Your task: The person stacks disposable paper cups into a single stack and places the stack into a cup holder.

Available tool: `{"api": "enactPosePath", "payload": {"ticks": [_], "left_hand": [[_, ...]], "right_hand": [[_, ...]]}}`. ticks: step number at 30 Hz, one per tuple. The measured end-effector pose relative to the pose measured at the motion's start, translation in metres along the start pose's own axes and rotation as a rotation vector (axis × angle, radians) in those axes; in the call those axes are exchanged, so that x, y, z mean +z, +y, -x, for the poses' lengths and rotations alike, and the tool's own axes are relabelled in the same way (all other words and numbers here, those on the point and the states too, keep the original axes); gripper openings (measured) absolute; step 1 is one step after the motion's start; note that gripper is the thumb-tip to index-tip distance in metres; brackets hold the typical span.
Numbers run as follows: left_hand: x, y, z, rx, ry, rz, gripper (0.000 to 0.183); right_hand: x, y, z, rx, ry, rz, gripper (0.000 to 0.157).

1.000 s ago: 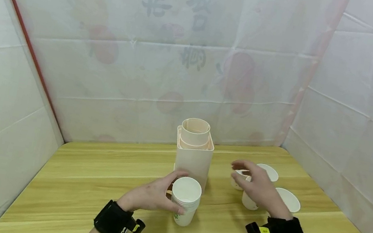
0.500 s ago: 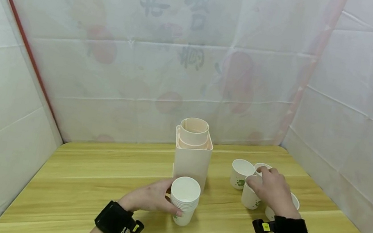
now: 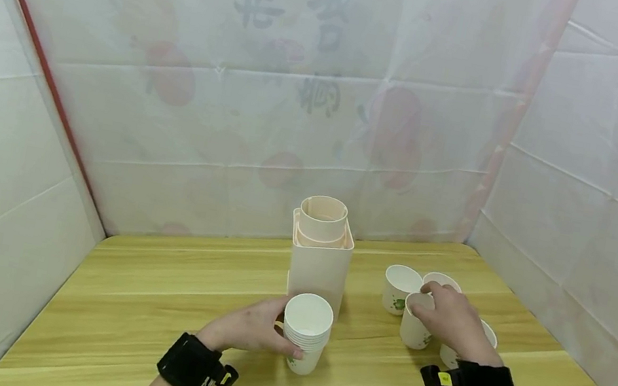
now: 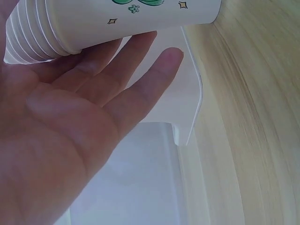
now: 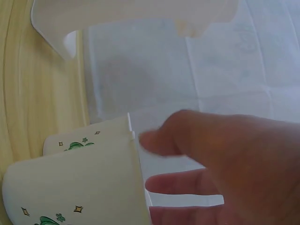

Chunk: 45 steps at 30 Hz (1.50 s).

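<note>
My left hand [image 3: 251, 328] holds a nested stack of white paper cups [image 3: 306, 341], thumb on the near side and fingers behind. In the left wrist view the stack [image 4: 140, 21] has green leaf prints and lies across the fingers. Above an upright paper cup [image 3: 415, 332] on the right, my right hand [image 3: 456, 322] reaches down at the rim. The right wrist view has the thumb [image 5: 161, 140] apart from this cup's rim [image 5: 140, 183]; the other fingertips are partly hidden behind the rim. Beside it stand more paper cups [image 3: 397, 298], one partly covered by the wrist.
A tall pale square holder [image 3: 318, 274] with a round tube [image 3: 323, 220] in its top stands just behind the stack. The wooden table [image 3: 177, 273] meets white sheet walls [image 3: 274, 111] at the back and sides.
My right hand moved right and down from over the rear cups to the nearer middle cup, and shifted only slightly in the last half second. The left hand keeps its hold on the stack.
</note>
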<state>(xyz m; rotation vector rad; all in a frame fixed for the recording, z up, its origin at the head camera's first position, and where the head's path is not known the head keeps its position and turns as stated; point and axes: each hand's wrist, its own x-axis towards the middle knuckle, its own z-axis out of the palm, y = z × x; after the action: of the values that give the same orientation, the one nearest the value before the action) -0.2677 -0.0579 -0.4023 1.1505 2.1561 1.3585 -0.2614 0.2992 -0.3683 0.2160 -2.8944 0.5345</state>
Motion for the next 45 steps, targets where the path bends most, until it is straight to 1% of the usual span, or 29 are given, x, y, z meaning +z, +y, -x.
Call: {"api": "enactPosePath", "payload": {"ticks": [3,7,13,20,25,27,31,40,45], "left_hand": [[0.0,0.0007,0.0004,-0.002,0.001,-0.003,0.069],[-0.0002,0.0012,0.0007,-0.01,0.001,0.002,0.069],[-0.0002,0.001,0.0004,-0.014,0.0,0.001,0.067],[0.0,0.0014,0.0008,-0.025,-0.001,0.002,0.068],[0.0,0.001,0.0001,-0.018,-0.002,0.002,0.068],[0.0,0.0006,-0.0001,-0.014,-0.003,0.004,0.068],[0.0,0.0002,0.0,-0.01,-0.004,0.007,0.068],[-0.0001,-0.0001,0.0002,-0.012,-0.002,0.003,0.068],[0.0004,-0.0003,-0.0007,-0.009,0.0,-0.013,0.068]], "right_hand": [[0.0,0.0008,-0.0008,-0.015,-0.009,0.013,0.035],[0.0005,0.0002,-0.0007,-0.016,-0.011,0.015,0.038],[0.0006,-0.0016,0.0009,-0.021,-0.025,0.02,0.061],[0.0007,-0.0032,0.0016,-0.02,-0.012,0.026,0.069],[0.0029,-0.004,0.0006,-0.014,-0.005,0.066,0.083],[0.0038,-0.004,0.0003,-0.012,-0.003,0.081,0.084],[0.0052,-0.0045,-0.0001,-0.007,-0.004,0.089,0.079],[0.0055,-0.0069,-0.0011,0.007,-0.033,0.085,0.072],[0.0036,-0.0073,-0.0003,0.007,-0.004,0.078,0.067]]}}
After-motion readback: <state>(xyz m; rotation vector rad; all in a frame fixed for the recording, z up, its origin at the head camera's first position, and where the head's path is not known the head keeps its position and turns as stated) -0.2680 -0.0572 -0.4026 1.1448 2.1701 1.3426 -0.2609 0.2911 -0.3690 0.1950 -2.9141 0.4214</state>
